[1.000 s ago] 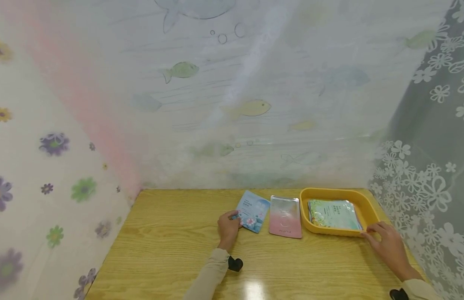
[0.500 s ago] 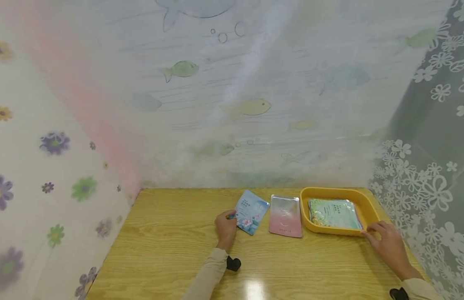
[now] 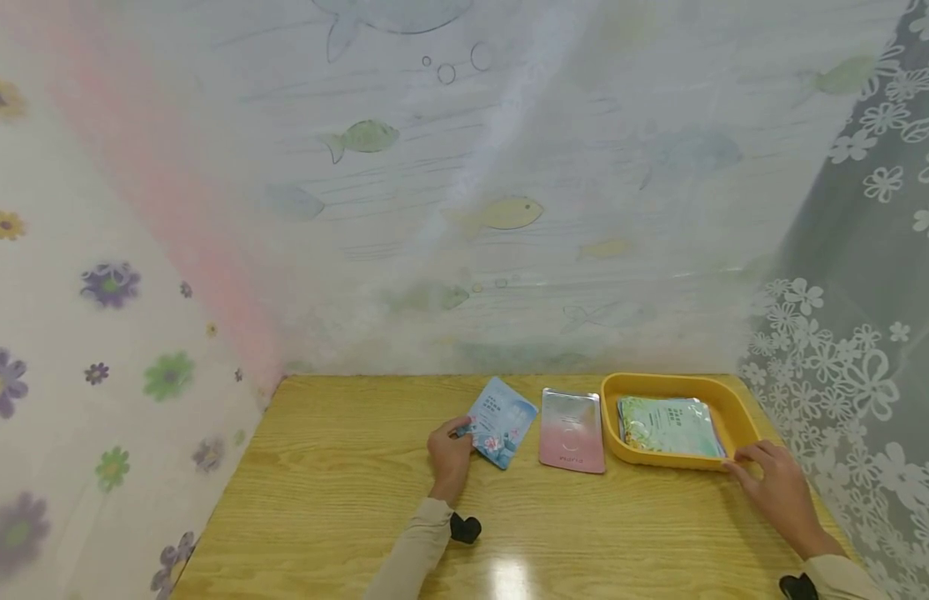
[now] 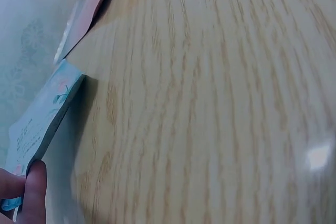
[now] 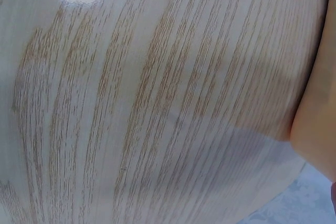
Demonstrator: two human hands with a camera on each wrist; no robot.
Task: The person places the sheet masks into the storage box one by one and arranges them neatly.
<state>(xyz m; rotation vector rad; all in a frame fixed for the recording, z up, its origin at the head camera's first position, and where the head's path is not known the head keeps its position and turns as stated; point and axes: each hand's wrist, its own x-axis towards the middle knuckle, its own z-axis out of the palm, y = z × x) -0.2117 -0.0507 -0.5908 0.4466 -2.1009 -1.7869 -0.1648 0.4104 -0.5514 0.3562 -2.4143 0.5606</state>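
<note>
My left hand (image 3: 450,458) pinches the left corner of a blue sheet mask packet (image 3: 503,422) printed with pink flowers. In the left wrist view the packet (image 4: 39,119) tilts up from the table, a shadow beneath it, thumb and finger on its edge. To its right lies a silver-and-pink sheet mask packet (image 3: 571,432). A yellow plastic tray (image 3: 736,417) stands at the right, holding a small stack of green packets (image 3: 670,427). My right hand (image 3: 779,487) grips the tray's front right corner, thumb on the near side; its wrist view shows mostly table and the tray's wall (image 5: 317,119).
The wooden table (image 3: 344,483) ends at a pale back curtain (image 3: 404,333) with fish drawings. Flowered curtains hang at the left and at the right, the right one close beside the tray and my right hand.
My left hand has shifted slightly left with the blue packet, which has turned a little and sits farther from the pink one. The right hand and tray have stayed put.
</note>
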